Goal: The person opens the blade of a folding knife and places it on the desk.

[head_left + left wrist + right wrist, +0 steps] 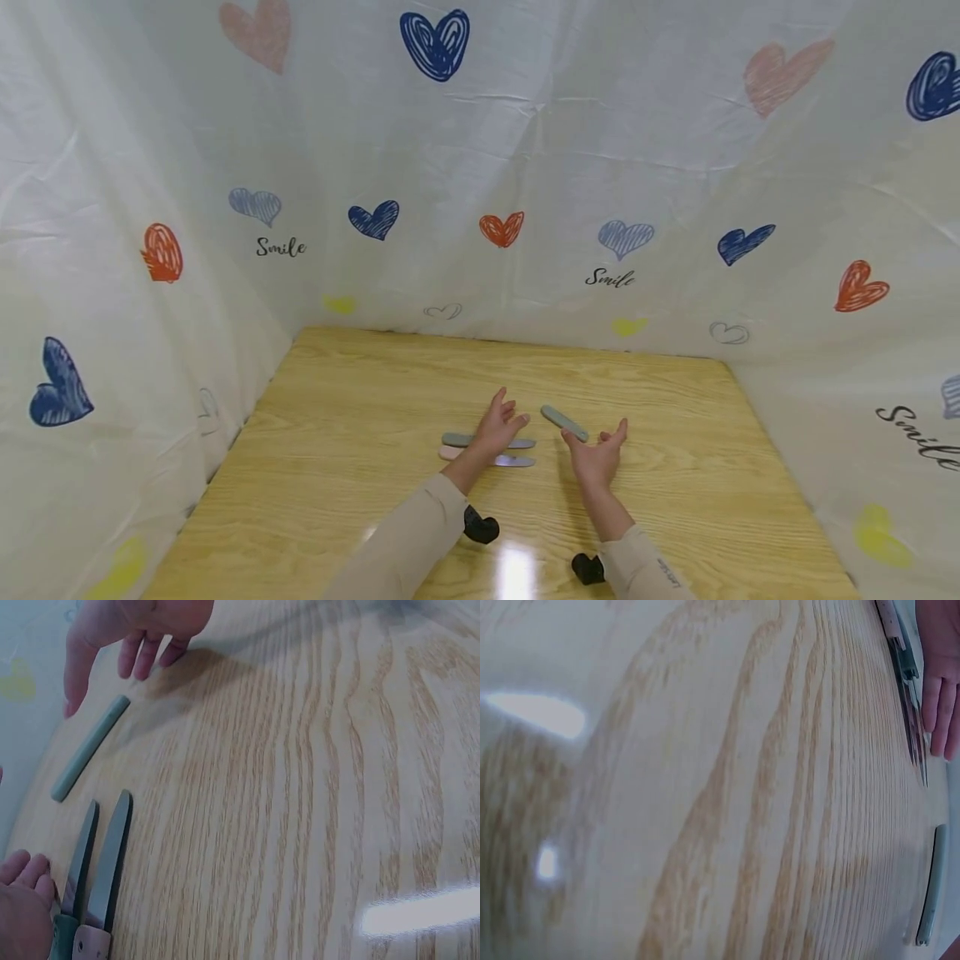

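Grey-green slim round-ended bar (565,423): btw our L hand (498,427) & R hand (597,460), nr R thumb | both: fingers loose, gripping nil | green-handled metal knife (79,868) + pink-handled metal knife (109,866): by L, parallel, prob. so blades don't cross

We've got the head cam looking forward and down over most of the wooden table (360,392), while our wrist cams sit way closer, both catching the pink-handled knife (106,866), lower left in the left's frame, upper right in the right's.
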Tool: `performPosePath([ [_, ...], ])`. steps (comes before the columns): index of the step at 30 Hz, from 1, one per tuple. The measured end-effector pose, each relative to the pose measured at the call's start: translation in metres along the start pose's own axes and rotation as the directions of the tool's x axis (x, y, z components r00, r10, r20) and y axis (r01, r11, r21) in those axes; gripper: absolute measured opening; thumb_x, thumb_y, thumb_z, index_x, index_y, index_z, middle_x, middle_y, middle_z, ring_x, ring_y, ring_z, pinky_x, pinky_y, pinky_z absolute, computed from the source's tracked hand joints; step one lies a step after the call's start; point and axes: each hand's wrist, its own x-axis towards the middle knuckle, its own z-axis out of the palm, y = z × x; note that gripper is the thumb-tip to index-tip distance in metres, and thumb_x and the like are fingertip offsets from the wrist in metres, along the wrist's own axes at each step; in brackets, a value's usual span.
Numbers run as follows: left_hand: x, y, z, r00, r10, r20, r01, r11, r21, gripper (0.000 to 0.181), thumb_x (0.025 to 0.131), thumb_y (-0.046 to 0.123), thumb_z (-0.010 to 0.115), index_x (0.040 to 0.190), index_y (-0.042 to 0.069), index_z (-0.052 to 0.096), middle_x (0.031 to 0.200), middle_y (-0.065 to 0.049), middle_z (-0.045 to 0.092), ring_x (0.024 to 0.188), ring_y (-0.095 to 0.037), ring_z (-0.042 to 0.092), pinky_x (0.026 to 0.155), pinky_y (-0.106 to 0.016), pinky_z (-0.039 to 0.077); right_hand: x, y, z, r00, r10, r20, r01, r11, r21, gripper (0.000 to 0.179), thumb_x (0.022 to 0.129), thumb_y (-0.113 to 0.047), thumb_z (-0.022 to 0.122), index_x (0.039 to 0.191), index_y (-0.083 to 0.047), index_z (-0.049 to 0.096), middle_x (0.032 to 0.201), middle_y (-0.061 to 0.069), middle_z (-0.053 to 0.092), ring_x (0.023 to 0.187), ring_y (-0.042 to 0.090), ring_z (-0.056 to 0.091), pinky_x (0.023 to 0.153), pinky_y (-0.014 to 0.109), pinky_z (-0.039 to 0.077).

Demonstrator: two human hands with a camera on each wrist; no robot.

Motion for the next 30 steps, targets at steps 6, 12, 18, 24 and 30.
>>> performPosePath([
  [6, 0.002, 0.003, 0.012, 0.996, -0.025, 0.084, 0.019, 0.997, 0.07, 0.091, 0.09, 0.031, 0.069, 0.157, 0.014, 0.009, 0.154, -0.019, 0.034, 0.142, -0.04, 0.031, 0.113, -0.057, 0.031, 0.0, 0.002, 0.0, 1.0, -0.013, 0.016, 0.013, 1.0, -0.002, 0.111, 0.084, -0.02, 0.075, 0.155, -0.014, -0.009, 0.142, 0.033, 0.036, 0.126, 0.051, 0.04, 0.105, 0.062, 0.035],
  [12, 0.008, 0.002, 0.02, 0.991, 0.002, 0.134, -0.014, 0.996, 0.086, 0.085, 0.094, 0.023, 0.063, 0.157, 0.012, 0.006, 0.157, -0.02, 0.027, 0.145, -0.042, 0.024, 0.116, -0.059, 0.024, 0.0, 0.002, 0.001, 0.998, -0.025, 0.051, 0.025, 1.0, -0.007, 0.104, 0.088, -0.02, 0.069, 0.154, -0.012, -0.01, 0.144, 0.034, 0.035, 0.128, 0.052, 0.039, 0.105, 0.063, 0.036],
  [18, 0.012, 0.005, 0.025, 0.987, -0.039, 0.156, 0.021, 0.993, 0.117, 0.084, 0.096, 0.022, 0.06, 0.157, 0.014, 0.003, 0.159, -0.016, 0.025, 0.148, -0.042, 0.011, 0.117, -0.062, 0.012, 0.002, 0.003, 0.004, 0.998, -0.031, 0.054, 0.033, 0.999, -0.042, 0.099, 0.088, -0.019, 0.068, 0.155, -0.011, -0.006, 0.141, 0.033, 0.04, 0.128, 0.051, 0.041, 0.105, 0.062, 0.036],
  [24, 0.013, 0.008, 0.028, 0.987, -0.067, 0.146, 0.034, 0.975, 0.219, 0.084, 0.095, 0.025, 0.059, 0.157, 0.015, 0.003, 0.158, -0.008, 0.031, 0.148, -0.039, 0.012, 0.117, -0.063, 0.01, 0.001, 0.005, 0.007, 0.997, -0.025, 0.077, 0.025, 1.0, 0.005, 0.098, 0.089, -0.014, 0.065, 0.155, -0.012, -0.008, 0.14, 0.031, 0.039, 0.127, 0.049, 0.043, 0.102, 0.058, 0.04],
  [30, 0.013, 0.012, 0.029, 0.985, -0.07, 0.155, 0.024, 0.959, 0.282, 0.084, 0.095, 0.026, 0.059, 0.157, 0.014, 0.003, 0.158, -0.006, 0.032, 0.147, -0.04, 0.016, 0.115, -0.066, 0.013, -0.001, 0.004, 0.008, 0.995, -0.028, 0.1, 0.025, 0.999, 0.023, 0.097, 0.09, -0.012, 0.063, 0.154, -0.013, -0.011, 0.145, 0.032, 0.035, 0.133, 0.05, 0.037, 0.105, 0.061, 0.037],
])
